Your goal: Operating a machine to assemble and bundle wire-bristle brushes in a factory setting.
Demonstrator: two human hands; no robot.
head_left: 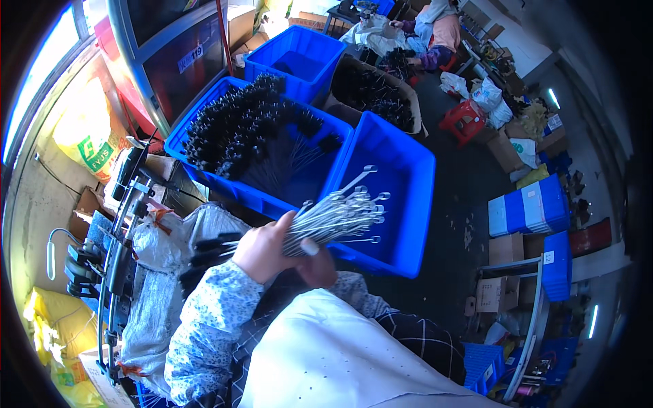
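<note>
A thick bundle of wire-handled brushes [340, 216] lies across both my hands. Its looped metal ends fan out to the right, over the blue bins, while black bristle ends stick out left beyond my wrist. My left hand [265, 248] is closed round the wire stems. Just below and to the right, my right hand [317, 265] is closed at the underside of the same bundle, its fingers partly hidden. In front stands a blue bin [182, 129] heaped with black-bristled brushes [238, 129], their wire stems pointing toward its right side.
Beside it is another blue bin [401, 183], with bare blue walls showing. Farther off are a third blue bin [299, 58] and a carton [374, 88] of black pieces. Grey sacks [153, 292] and a metal stand [112, 272] are at left. Another person [435, 41] works in the back.
</note>
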